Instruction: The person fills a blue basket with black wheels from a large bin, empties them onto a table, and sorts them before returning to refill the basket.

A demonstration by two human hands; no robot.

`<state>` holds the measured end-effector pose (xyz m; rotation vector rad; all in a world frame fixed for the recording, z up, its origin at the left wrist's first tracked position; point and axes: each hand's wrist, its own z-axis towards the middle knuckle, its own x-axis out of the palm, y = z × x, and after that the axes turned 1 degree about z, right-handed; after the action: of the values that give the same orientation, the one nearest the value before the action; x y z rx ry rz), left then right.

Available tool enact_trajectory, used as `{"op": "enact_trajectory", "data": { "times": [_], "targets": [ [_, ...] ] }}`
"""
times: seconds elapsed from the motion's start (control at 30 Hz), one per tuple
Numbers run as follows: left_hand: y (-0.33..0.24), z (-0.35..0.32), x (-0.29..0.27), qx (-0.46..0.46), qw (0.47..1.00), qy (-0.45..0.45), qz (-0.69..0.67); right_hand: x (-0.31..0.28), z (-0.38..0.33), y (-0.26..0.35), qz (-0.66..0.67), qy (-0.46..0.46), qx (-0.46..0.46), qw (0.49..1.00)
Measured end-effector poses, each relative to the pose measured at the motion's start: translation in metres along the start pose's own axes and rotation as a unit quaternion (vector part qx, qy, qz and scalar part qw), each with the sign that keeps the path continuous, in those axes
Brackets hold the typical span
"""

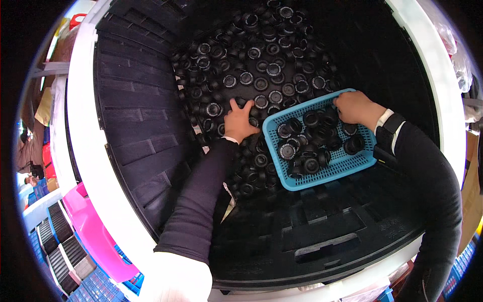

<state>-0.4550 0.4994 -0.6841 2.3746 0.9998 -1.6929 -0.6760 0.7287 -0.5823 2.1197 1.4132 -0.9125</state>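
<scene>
I'm looking at a blue basket point(336, 166), a perforated plastic one, tilted inside a large black bin and partly filled with small black wheels point(311, 138), several showing pale hub rings. My right hand point(355, 106) is clamped on the basket's far rim, fingers curled over the edge, holding it just right of centre. Just beside it to the left, my left hand point(239, 122) lies flat, fingers spread apart, pressed onto the loose heap of wheels point(256, 60) that covers the bin's bottom; it grips nothing that I can see. Both forearms are in dark sleeves, and the right wrist carries a dark strap over a white cuff.

Around the heap, the bin's black ribbed wall point(136, 126) climbs steeply on the left, stepped in panels, and a moulded black ledge point(322, 236) with a slot runs along the near side. A thick white rim point(83, 151) rings the whole bin.

Beyond the rim, lower left, I see a pink plastic tub point(93, 226), and below it blue crates point(100, 287) and trays with dark rows on the floor. At the far left edge another person point(27, 151) is partly in view. On the right edge there is clear plastic wrapping point(455, 55) and brown cardboard point(470, 191).
</scene>
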Motion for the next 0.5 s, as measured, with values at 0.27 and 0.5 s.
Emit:
{"op": "enact_trajectory", "data": {
  "times": [0.27,0.5],
  "targets": [
    [0.010,0.019,-0.032,0.023,0.990,-0.132,-0.053,0.000,0.003,-0.004,0.024,-0.014,0.005,1.000],
    [-0.039,0.046,-0.101,0.021,0.922,0.142,-0.361,-0.017,-0.005,-0.011,0.028,0.000,0.018,0.999]
  ]
}}
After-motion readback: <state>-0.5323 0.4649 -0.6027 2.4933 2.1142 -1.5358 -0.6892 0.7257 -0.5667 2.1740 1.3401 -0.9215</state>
